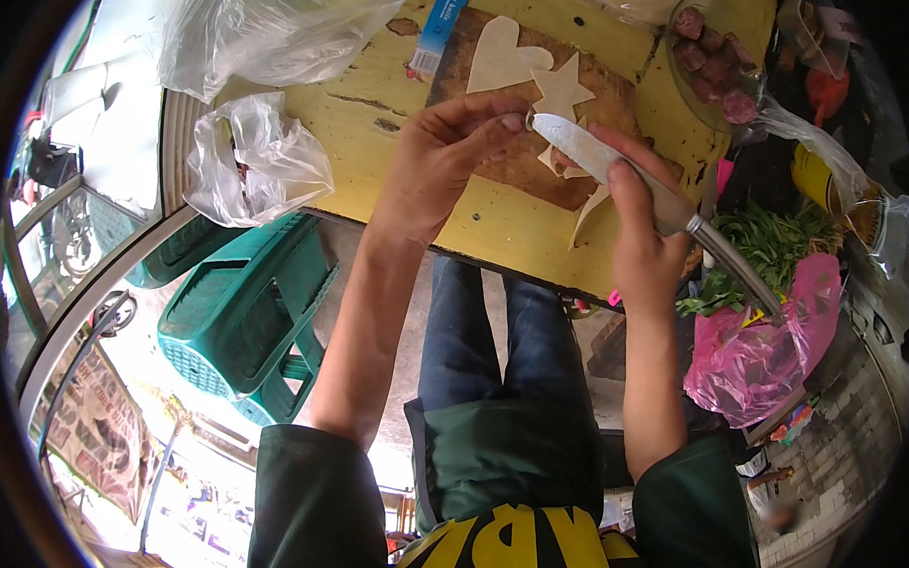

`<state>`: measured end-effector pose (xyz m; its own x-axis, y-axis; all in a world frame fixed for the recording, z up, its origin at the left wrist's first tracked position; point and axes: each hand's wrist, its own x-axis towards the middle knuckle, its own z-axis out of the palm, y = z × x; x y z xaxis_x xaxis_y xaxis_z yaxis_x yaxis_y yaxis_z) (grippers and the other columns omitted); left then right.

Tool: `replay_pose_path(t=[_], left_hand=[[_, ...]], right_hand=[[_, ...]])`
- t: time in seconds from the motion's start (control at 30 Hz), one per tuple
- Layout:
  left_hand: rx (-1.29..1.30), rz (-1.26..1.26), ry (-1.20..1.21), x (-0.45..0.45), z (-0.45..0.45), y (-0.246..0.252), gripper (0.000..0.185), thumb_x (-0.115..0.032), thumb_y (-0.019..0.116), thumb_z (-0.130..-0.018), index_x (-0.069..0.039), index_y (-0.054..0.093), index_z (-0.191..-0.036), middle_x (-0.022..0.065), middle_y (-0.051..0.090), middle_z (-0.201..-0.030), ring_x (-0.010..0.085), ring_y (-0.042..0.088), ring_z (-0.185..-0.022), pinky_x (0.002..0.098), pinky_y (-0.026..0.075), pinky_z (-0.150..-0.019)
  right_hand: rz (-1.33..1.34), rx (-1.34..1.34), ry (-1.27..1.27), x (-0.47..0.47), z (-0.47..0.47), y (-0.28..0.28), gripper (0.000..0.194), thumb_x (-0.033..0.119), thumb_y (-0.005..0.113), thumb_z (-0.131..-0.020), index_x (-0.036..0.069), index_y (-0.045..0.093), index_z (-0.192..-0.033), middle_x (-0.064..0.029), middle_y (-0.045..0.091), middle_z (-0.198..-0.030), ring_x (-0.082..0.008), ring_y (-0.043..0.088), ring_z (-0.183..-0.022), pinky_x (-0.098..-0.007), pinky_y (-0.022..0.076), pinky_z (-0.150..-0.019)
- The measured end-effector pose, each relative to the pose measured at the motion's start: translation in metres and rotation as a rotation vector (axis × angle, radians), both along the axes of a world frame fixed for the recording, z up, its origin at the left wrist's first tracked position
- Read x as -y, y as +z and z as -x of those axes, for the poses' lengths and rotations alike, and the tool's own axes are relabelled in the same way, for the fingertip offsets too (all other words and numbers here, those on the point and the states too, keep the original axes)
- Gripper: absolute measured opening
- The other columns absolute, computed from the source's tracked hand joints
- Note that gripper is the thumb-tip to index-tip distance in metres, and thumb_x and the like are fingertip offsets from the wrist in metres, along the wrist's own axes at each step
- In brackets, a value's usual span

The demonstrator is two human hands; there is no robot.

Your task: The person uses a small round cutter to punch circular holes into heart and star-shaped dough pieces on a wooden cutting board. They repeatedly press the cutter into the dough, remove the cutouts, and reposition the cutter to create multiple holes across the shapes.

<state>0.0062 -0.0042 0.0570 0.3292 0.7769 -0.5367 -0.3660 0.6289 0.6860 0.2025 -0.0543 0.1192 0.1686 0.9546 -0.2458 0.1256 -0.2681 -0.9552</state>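
Observation:
My right hand (pixel 643 202) grips a knife (pixel 581 143) with a metal handle, its blade pointing up and left. At the blade's tip, my left hand (pixel 468 137) pinches a small piece, too small to identify, between thumb and fingers. Beneath the hands lies a wooden cutting board (pixel 605 91). On it are a pale heart-shaped flat piece (pixel 495 61) and a pale star-shaped one (pixel 564 88), perhaps dough. More pale scraps lie partly behind the blade, and a curved strip (pixel 591 213) hangs over the board's lower edge.
A glass bowl (pixel 673 58) of reddish chunks stands at the upper right. Right of the yellow table (pixel 513 241) are leafy greens (pixel 768 243) and a pink plastic bag (pixel 772 355). Clear plastic bags (pixel 292 154) lie at the left, above green plastic stools (pixel 237 306). A blue knife package (pixel 443 29) touches the board.

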Motion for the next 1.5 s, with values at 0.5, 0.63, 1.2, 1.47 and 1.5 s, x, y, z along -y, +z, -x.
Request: replay_pose_path(t=[0.5,0.63,1.2,1.47,1.5], left_hand=[[-0.331,-0.424,-0.035,0.002,-0.013,0.016,0.015,-0.007,0.079,-0.096,-0.001,0.078,-0.110,0.0050,0.078,-0.106,0.0125,0.070,-0.098,0.0292,0.055,-0.089],[-0.395,-0.570,-0.023,0.001,-0.014,0.023,0.014,-0.005,0.081,-0.092,-0.002,0.080,-0.106,0.0071,0.079,-0.105,0.0160,0.071,-0.099,0.0319,0.055,-0.090],[-0.674,-1.007,-0.018,-0.004,-0.015,0.026,0.021,0.001,0.083,-0.083,-0.007,0.083,-0.103,0.0074,0.079,-0.101,0.0237,0.072,-0.092,0.0339,0.057,-0.082],[-0.311,-0.263,-0.034,0.012,-0.022,0.026,0.025,-0.006,0.077,-0.097,0.007,0.075,-0.118,0.0090,0.079,-0.101,0.0116,0.074,-0.094,0.0261,0.058,-0.081],[-0.290,-0.234,-0.035,0.012,-0.023,0.025,0.026,-0.007,0.075,-0.099,0.009,0.074,-0.119,0.0091,0.079,-0.101,0.0103,0.073,-0.094,0.0253,0.058,-0.081]], right_hand=[[0.343,-0.881,-0.234,0.003,-0.023,-0.029,0.042,0.022,0.055,-0.106,-0.006,0.062,-0.137,-0.0175,0.076,-0.119,-0.0270,0.073,-0.111,-0.0355,0.0501,-0.087],[0.358,-0.966,-0.184,0.007,-0.028,-0.033,0.043,0.025,0.052,-0.107,-0.005,0.061,-0.138,-0.0187,0.076,-0.120,-0.0249,0.072,-0.113,-0.0364,0.0503,-0.089],[0.392,-0.976,-0.229,0.007,-0.028,-0.025,0.043,0.025,0.051,-0.108,-0.005,0.061,-0.137,-0.0197,0.076,-0.121,-0.0243,0.072,-0.113,-0.0357,0.0489,-0.090],[0.173,-0.283,-0.106,0.004,-0.015,-0.003,0.032,0.016,0.057,-0.107,-0.007,0.069,-0.126,-0.0134,0.075,-0.122,-0.0183,0.072,-0.110,-0.0303,0.0523,-0.091],[0.171,-0.212,-0.087,0.004,-0.014,-0.002,0.031,0.015,0.057,-0.107,-0.007,0.070,-0.125,-0.0131,0.075,-0.123,-0.0166,0.071,-0.111,-0.0296,0.0525,-0.092]])
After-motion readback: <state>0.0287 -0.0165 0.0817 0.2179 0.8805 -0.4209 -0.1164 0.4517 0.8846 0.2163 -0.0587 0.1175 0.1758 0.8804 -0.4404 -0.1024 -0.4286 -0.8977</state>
